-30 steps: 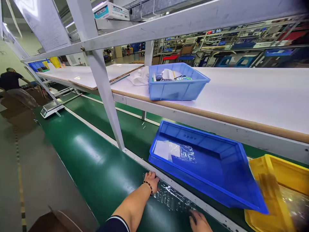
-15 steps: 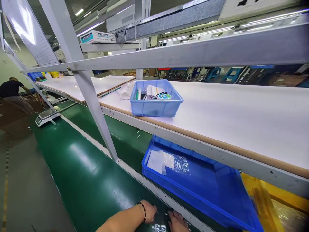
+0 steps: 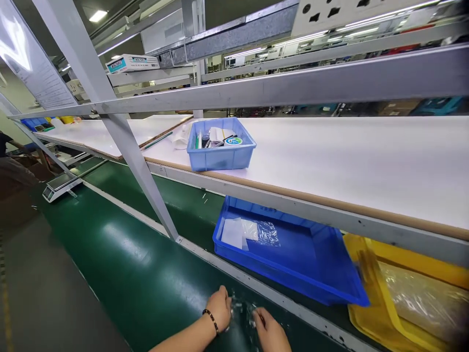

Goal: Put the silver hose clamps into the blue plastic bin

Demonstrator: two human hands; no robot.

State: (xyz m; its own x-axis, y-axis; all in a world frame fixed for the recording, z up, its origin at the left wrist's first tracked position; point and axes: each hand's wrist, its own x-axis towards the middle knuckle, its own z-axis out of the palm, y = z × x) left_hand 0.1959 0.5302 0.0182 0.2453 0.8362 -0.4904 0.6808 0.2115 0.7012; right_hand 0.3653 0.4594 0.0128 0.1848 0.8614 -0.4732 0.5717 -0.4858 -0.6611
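Hands meet low on the green belt (image 3: 120,274): the left hand (image 3: 220,309), with a bead bracelet (image 3: 210,319) at the wrist, and the right hand (image 3: 269,331) both have fingers curled and pinched on a crumpled clear film (image 3: 242,313), which lies on the belt between them, gathered from each side so it bunches together. Just beyond the belt rail sits a blue tray (image 3: 293,254) holding a white sheet (image 3: 232,233) and some plastic, within easy reach. Touching its right end is a yellow bin (image 3: 370,298) lined with clear bags. On the white shelf (image 3: 366,161) above stands a small blue box (image 3: 220,146) of tools. A scale (image 3: 60,185) sits far left on the belt.
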